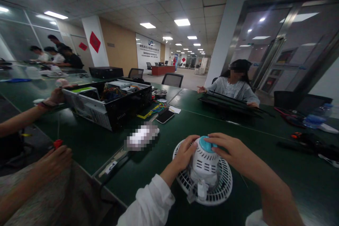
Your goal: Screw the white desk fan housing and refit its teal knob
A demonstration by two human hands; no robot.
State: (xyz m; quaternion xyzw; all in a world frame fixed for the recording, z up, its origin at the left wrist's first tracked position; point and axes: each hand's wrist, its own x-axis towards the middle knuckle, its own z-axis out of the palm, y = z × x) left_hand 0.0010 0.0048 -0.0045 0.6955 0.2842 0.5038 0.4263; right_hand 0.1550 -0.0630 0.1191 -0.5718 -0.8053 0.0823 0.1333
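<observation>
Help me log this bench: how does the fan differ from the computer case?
The fan is white and round with a blue cap; the computer case is black and boxy. The fan lies grille-down, held by the left hand and right hand; the computer case lies open, wiring showing, another person's hand at its end. Both rest on the green table.

White fan [221, 187] face-down on green tabletop [265, 169]. Left grip [185, 153] clasps motor housing [205, 164]; right grip [227, 150] fingertips on teal cap [205, 143]. PC case [111, 102] left, well apart.
</observation>
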